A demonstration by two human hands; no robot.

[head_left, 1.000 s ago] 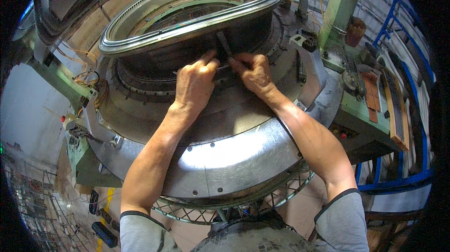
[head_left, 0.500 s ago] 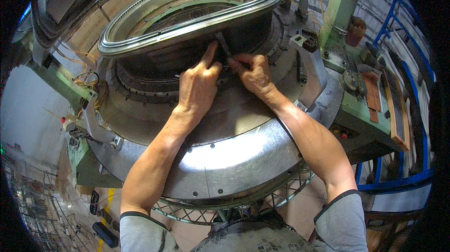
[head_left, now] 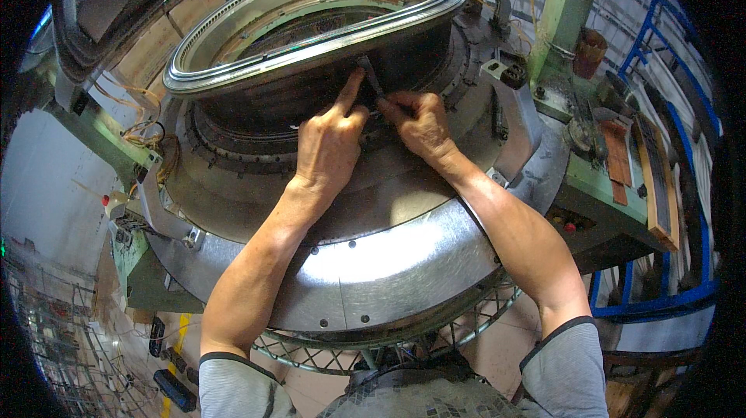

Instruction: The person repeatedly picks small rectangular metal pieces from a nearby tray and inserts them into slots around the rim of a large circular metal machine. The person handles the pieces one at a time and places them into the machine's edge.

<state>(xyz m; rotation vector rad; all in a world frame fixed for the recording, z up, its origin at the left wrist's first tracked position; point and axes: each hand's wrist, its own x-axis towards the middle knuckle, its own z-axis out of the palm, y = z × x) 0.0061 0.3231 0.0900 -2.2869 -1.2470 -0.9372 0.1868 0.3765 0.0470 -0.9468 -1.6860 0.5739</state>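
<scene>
- Pinching a thin metal strip narrowly in the right hand, slanting it before the near wall of the dark drum, under the bright rim.
- Pointing the left hand toward the strip's upper end, index finger out, leaving any hold impossible to tell.
- Seeing a reddish-brown pot beyond the far right edge of the round bed, contents indistinct.

The left sleeve and right sleeve are short and pale grey with dark trim; the greyish shirt front carries dark, tile-like patches.
</scene>
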